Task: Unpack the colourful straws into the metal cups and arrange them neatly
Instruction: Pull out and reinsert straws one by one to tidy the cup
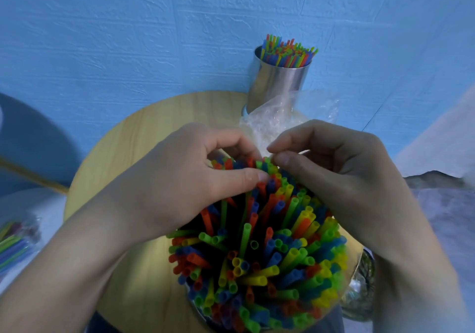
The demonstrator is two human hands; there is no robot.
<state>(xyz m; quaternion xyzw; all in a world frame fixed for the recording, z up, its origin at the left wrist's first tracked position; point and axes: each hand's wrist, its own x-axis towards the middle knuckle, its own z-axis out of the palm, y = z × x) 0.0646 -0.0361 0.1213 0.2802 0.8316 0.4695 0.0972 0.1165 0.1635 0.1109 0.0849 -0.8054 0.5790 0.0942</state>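
Fingers (pixel 226 138) curled, left hand (pixel 185 178) and right hand (pixel 341 171) together, pinching far tips of the big bunch of bright plastic straws (pixel 270 242) at the near side of the round wooden table (pixel 123 147), likely to tidy them.

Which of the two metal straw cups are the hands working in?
The near cup at the table's front: left hand and right hand pinch its splayed straws. The far cup by the wall stands untouched.

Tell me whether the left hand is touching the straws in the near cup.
Touching. The head view shows the left hand pinching tips of the straws at their far edge.
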